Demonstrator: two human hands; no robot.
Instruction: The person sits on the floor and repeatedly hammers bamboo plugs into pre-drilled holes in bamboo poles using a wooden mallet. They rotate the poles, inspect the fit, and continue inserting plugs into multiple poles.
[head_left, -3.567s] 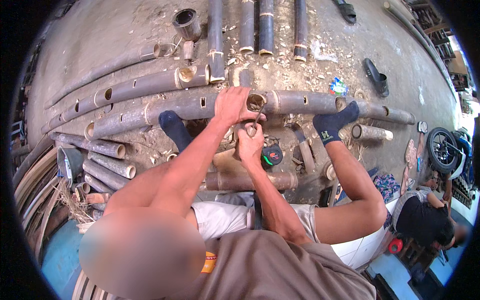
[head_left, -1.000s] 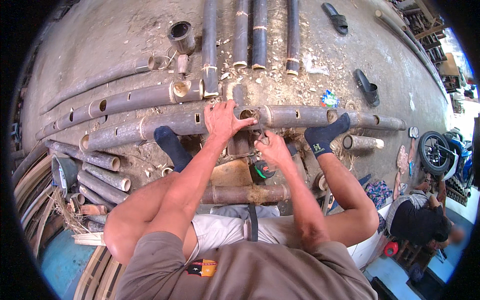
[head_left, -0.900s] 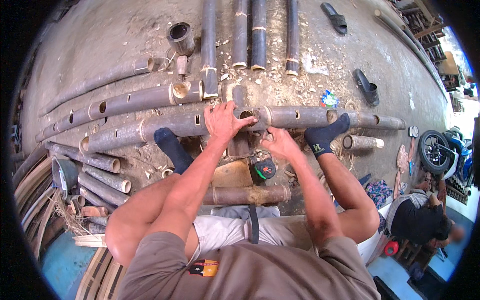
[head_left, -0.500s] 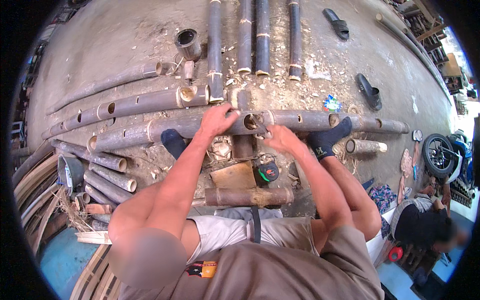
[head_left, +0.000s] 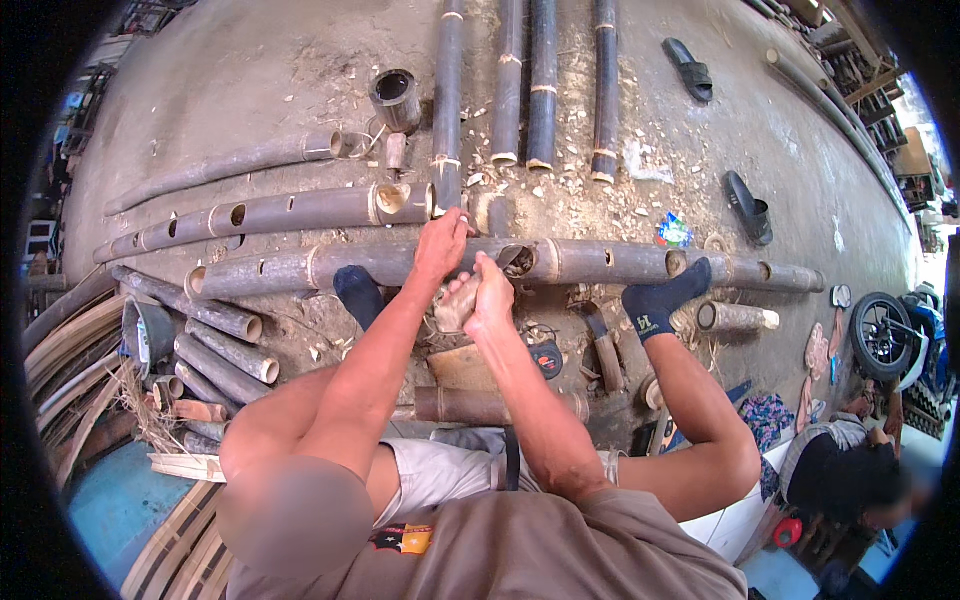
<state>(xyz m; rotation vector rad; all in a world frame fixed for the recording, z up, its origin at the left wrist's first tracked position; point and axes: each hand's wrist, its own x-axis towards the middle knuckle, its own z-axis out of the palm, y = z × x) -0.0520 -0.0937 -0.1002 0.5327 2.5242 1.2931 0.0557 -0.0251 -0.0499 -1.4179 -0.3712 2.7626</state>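
A long dark bamboo pole [head_left: 605, 260] with holes cut along it lies crosswise in front of me. My socked feet rest against it on both sides. Wood chips show inside the hole [head_left: 518, 263] in its middle. Just left of that hole my left hand [head_left: 443, 245] is closed over the pole, fingers curled; anything inside is hidden. My right hand [head_left: 488, 298] is closed at the pole's near side, below the left, its palm side turned partly up. I cannot make out what it grips. A wooden-handled blade [head_left: 602, 345] lies right of it.
Several dark poles [head_left: 543, 85] point away at the far side. Another holed bamboo pole [head_left: 290, 212] lies to the left, with a dark cup-shaped container [head_left: 395, 98] beyond. A tape measure [head_left: 545, 358] lies between my legs. Another person [head_left: 845, 465] sits at right.
My right hand has left the middle hole, where a tool showed, and moved left beside my left hand. My left hand has shifted slightly. The hole is now uncovered.
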